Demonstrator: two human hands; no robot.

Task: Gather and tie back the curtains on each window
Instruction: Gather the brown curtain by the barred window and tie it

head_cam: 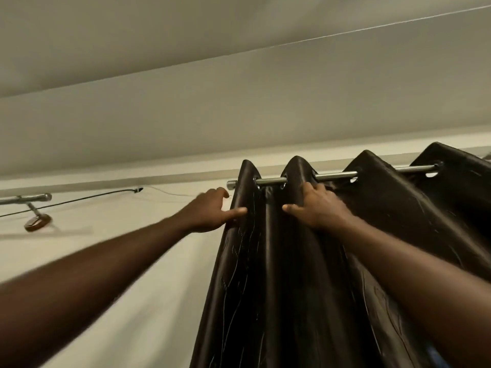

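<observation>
Fingers of the left hand [211,212] curl behind the leading edge of the dark curtain [292,288] while its thumb lies along the front of the first pleat, so that hand looks to pinch the edge. The right hand [317,208], at 3 o'clock from it, has its fingers hooked into the fold by the second pleat just under the rod [334,176], thumb stretched toward 9 o'clock. The curtain hangs by its eyelets from that rod and fills the view from the centre down to 5 o'clock, its pleats wider apart toward 2 o'clock and closer by the hands. I judge the task to be at an early stage: both hands work at the top of this panel, apparently to bunch it along the rod, no tie-back shows anywhere, and nothing is tied. A second rod [26,199] at 9 o'clock bears no cloth in view, so whether another window is done cannot be told.
</observation>
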